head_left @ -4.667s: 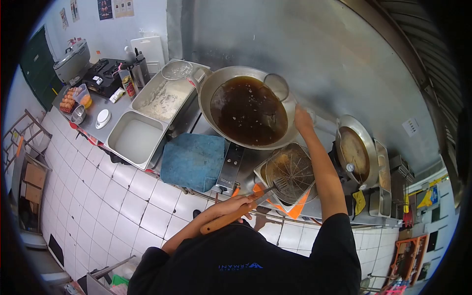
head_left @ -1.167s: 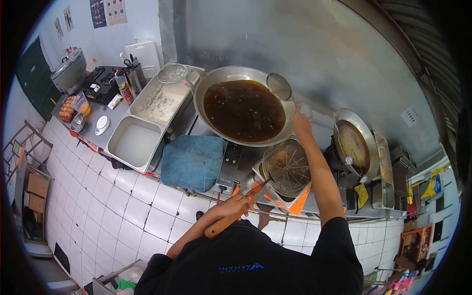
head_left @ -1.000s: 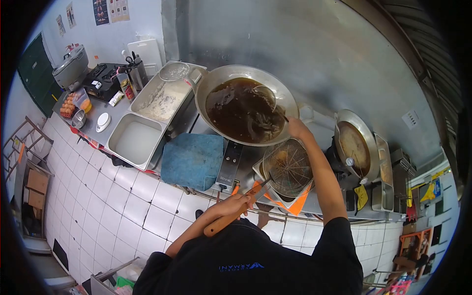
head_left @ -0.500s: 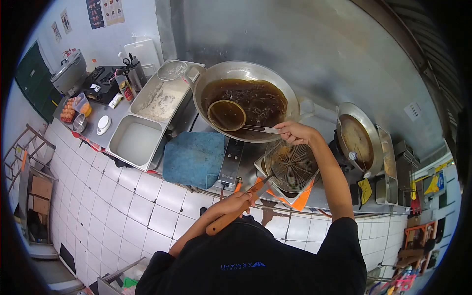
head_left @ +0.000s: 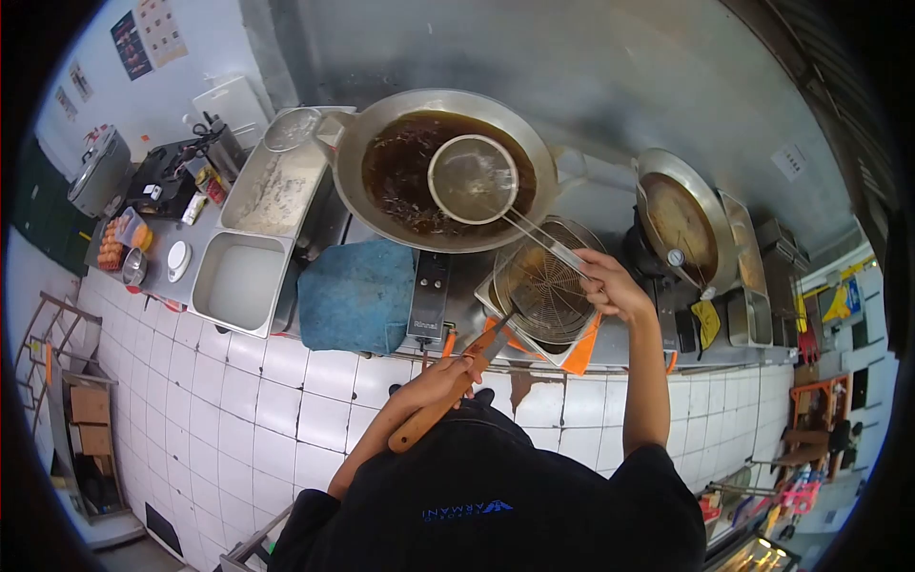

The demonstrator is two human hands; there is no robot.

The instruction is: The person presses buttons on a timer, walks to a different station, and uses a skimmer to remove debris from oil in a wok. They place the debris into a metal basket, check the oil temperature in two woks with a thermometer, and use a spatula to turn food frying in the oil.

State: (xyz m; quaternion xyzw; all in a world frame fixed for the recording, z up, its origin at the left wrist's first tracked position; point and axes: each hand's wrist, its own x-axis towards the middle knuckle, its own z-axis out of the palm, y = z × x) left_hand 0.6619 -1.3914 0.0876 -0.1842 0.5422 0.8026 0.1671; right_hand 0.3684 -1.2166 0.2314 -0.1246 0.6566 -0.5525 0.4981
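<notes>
My right hand (head_left: 615, 286) is closed round the metal handle of a round fine-mesh strainer (head_left: 472, 176). The strainer's mesh hangs over the dark oil (head_left: 400, 181) in the large wok (head_left: 348, 176), apparently above its surface. In my left hand (head_left: 440, 381) is the wooden handle of a spider skimmer (head_left: 548, 297), fingers wrapped round it near my body. The skimmer's wide wire basket lies over a square metal container (head_left: 493, 291), whose contents are mostly hidden beneath the wire.
A blue cloth (head_left: 353, 296) lies left of the stove control box (head_left: 429, 303). Farther left are a floury tray (head_left: 276, 191) and a pan of pale liquid (head_left: 238, 286). A second oil-filled wok (head_left: 681, 224) with a thermometer (head_left: 676, 257) stands right. An orange cloth (head_left: 581, 351) lies under the container.
My right hand has moved right and toward me, lifting the strainer up from the oil. My left hand keeps its hold on the skimmer. The whole view has shifted a little.
</notes>
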